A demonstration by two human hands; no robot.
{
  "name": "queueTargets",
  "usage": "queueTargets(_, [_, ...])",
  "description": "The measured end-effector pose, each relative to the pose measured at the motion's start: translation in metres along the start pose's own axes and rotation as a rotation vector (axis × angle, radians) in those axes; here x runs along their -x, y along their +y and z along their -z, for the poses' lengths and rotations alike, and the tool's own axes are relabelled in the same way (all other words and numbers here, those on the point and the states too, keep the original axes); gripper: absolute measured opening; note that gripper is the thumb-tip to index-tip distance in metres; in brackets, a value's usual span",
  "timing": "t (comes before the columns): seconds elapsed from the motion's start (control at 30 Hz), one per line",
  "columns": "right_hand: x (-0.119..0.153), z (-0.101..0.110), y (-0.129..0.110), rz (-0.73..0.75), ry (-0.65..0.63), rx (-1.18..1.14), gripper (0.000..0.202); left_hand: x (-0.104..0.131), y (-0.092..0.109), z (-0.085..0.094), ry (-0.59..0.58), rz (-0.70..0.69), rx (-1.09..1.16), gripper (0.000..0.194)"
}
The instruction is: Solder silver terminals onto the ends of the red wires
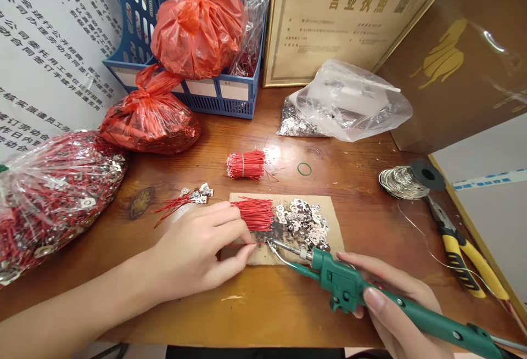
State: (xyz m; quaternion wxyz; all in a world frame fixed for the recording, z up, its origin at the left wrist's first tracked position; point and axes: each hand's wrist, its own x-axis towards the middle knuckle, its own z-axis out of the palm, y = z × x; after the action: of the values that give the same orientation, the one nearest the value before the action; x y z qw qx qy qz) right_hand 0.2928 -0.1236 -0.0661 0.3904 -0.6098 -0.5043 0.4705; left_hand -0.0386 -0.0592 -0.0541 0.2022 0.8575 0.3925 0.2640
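My left hand (pixel 206 249) pinches a thin red wire (pixel 259 243) over the front of a cardboard sheet (pixel 335 233). Wrapped around a green soldering gun (pixel 341 285), my right hand (pixel 395 298) holds its metal tip close to the wire's end; whether they touch I cannot tell. On the cardboard lie a stack of red wires (pixel 257 213) and a pile of small metal tabs (pixel 304 222). Left of it, beside my left hand, several red wires with tabs attached (pixel 181 201) rest on the table.
Behind are a banded red wire bundle (pixel 247 164), a green rubber band (pixel 304 169) and a clear bag (pixel 349 104). Red bags (pixel 152 120) and a large filled bag (pixel 57 194) stand left. A solder spool (pixel 411 179) and pliers (pixel 461 243) lie right.
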Motion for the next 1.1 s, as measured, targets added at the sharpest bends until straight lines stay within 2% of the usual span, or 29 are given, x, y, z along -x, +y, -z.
queueTargets(0.37, [-0.002,0.005,0.002,-0.011,-0.040,0.038,0.027,-0.002,0.001,-0.002,0.049,-0.065,0.032,0.015])
queueTargets(0.57, [0.002,0.006,0.006,0.001,-0.019,0.040,0.030,0.000,0.000,-0.002,0.042,-0.007,0.029,0.013])
queueTargets(0.83, [0.002,0.003,0.003,0.005,0.003,0.032,0.030,-0.002,0.000,-0.002,0.029,-0.009,0.040,0.012])
queueTargets(1.0, [0.005,0.009,0.013,0.048,0.043,0.114,0.033,-0.001,-0.001,-0.003,0.025,-0.002,0.038,0.013])
queueTargets(1.1, [0.004,0.010,0.014,0.063,0.023,0.145,0.034,0.000,-0.001,-0.003,0.025,-0.004,0.040,0.014])
